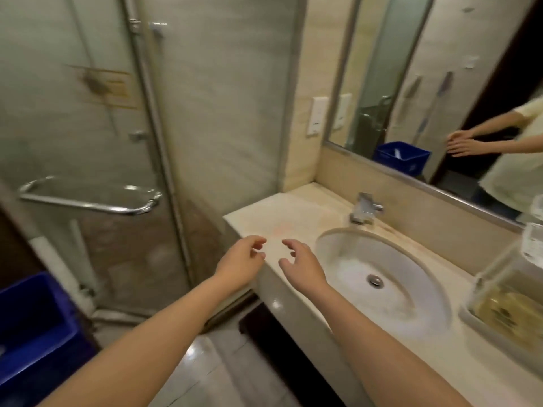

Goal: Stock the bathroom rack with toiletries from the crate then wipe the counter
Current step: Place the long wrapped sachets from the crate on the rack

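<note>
Both my arms reach forward over the left end of the beige marble counter (282, 212). My left hand (242, 261) hangs at the counter's front corner, fingers loosely curled, holding nothing. A little to its right, my right hand (302, 262) hovers over the counter's front edge, fingers also relaxed and empty. The blue crate (32, 333) stands low at the far left, its inside mostly out of view. A clear plastic rack (499, 292) sits on the counter at the right edge, with a gold-coloured item in its lower tray.
A round white sink (382, 274) with a chrome faucet (364, 208) is set into the counter. A glass shower door (88, 113) with a chrome handle (91, 198) stands to the left. The wall mirror (411, 83) reflects my arms and the crate.
</note>
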`<move>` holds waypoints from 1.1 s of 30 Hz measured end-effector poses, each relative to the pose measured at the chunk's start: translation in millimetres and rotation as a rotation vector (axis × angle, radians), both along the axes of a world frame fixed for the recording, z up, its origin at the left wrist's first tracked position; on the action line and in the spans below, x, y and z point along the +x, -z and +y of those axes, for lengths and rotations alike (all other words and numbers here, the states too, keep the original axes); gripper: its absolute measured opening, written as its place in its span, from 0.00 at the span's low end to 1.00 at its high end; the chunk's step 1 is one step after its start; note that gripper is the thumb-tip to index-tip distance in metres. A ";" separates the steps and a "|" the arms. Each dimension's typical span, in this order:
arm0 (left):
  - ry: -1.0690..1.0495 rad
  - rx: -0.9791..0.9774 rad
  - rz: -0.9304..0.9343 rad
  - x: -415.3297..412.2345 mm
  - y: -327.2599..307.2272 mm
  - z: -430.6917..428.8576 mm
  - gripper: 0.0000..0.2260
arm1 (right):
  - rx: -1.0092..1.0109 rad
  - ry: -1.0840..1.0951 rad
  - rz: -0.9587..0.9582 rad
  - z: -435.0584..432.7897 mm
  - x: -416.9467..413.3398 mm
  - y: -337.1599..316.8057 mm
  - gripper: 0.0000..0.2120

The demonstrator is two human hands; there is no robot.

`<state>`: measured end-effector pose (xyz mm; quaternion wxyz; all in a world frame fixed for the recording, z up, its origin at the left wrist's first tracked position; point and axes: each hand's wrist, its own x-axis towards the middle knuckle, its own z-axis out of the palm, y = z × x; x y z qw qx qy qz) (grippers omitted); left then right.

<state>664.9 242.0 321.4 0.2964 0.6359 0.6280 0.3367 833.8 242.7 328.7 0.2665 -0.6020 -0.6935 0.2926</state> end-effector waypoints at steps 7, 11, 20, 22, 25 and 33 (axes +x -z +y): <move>-0.305 -0.086 -0.058 -125.4 16.7 -70.9 0.13 | -0.011 -0.282 -0.008 -16.5 -133.0 2.3 0.23; -0.486 -0.103 -0.058 -188.3 20.8 -108.2 0.14 | -0.020 -0.486 -0.013 -29.6 -205.4 5.1 0.23; -0.824 -0.164 -0.143 -280.7 35.8 -167.7 0.14 | -0.111 -0.802 0.098 -38.8 -339.6 18.5 0.21; -0.906 -0.173 -0.142 -297.1 38.2 -176.3 0.14 | -0.138 -0.871 0.118 -38.0 -367.0 21.8 0.20; -1.028 -0.190 -0.136 -320.3 39.8 -184.7 0.14 | -0.143 -0.971 0.101 -36.1 -404.7 25.9 0.21; -1.267 -0.200 -0.156 -364.5 49.8 -192.3 0.12 | -0.186 -1.174 0.056 -28.5 -484.8 44.3 0.21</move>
